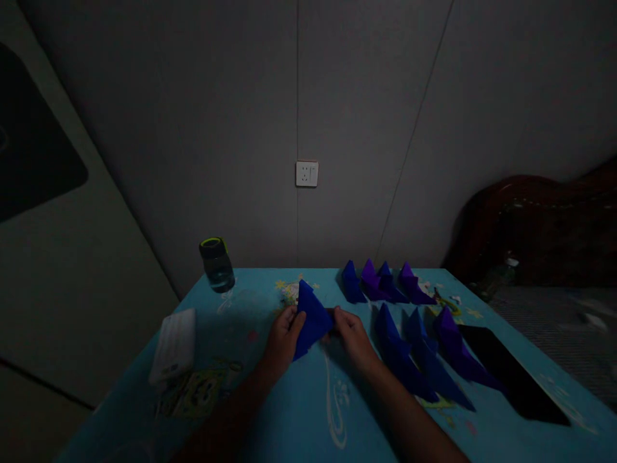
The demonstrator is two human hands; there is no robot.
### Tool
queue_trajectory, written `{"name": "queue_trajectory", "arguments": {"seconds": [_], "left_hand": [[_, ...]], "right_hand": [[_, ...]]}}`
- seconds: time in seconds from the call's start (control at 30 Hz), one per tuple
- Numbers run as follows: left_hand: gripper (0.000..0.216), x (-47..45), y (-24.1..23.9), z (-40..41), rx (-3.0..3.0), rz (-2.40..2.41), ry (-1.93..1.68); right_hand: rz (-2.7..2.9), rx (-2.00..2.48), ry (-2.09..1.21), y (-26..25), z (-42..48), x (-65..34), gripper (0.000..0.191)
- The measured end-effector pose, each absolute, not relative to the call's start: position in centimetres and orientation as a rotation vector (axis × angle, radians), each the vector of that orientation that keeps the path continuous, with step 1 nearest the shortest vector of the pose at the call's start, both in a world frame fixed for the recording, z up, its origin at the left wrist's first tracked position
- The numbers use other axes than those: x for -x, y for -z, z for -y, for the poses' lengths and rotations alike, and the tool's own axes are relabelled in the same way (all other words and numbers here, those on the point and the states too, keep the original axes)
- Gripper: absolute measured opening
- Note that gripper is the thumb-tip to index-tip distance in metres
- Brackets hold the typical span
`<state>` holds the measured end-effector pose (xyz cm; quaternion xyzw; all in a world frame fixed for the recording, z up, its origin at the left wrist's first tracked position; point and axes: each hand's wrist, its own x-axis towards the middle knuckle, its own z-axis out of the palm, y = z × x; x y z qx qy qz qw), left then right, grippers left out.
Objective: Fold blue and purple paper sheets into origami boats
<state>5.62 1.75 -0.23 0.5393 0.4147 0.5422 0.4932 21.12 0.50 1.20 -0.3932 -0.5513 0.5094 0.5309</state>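
Head view. From where I stand, the person's left hand (283, 337) grips the left side of a dark blue folded paper (312, 319), thumb on the near face. The right hand (351, 333) pinches the paper's right corner between thumb and fingers. The paper is held above the middle of a light blue tablecloth (299, 418), one point directed upward.

To the right of the hands, folded paper pieces stand in two rows. The back row (353, 285) comprises four pieces, blue and purple; the front row (399, 352) comprises three, two blue and one purple. A flat black panel (518, 376) lies just beside the front row's purple piece.

To the left, a transparent bottle (216, 269) with a dark top stands near the back edge. A white pack (174, 344) lies nearer the person. A white socket plate (307, 173) is mounted on the grey wall (231, 128).
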Motion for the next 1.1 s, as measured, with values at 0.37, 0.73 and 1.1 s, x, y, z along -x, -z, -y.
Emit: {"name": "queue_trajectory", "arguments": {"seconds": [0.37, 0.73, 1.1], "left_hand": [[0.037, -5.1, 1.0, -2.5, -1.427, -1.081, -1.414], [0.037, -5.4, 1.0, -2.1, -1.478, -0.961, -1.303], [0.043, -5.1, 0.5, -2.0, -1.467, -0.898, -1.248]], "right_hand": [[1.257, 0.765, -1.356, 0.0, -1.2, -20.9, 0.041], [1.215, 0.810, -1.468, -0.3, -0.6, -21.5, 0.047], [1.179, 0.825, -1.502, -0.5, -0.6, -21.5, 0.051]]}}
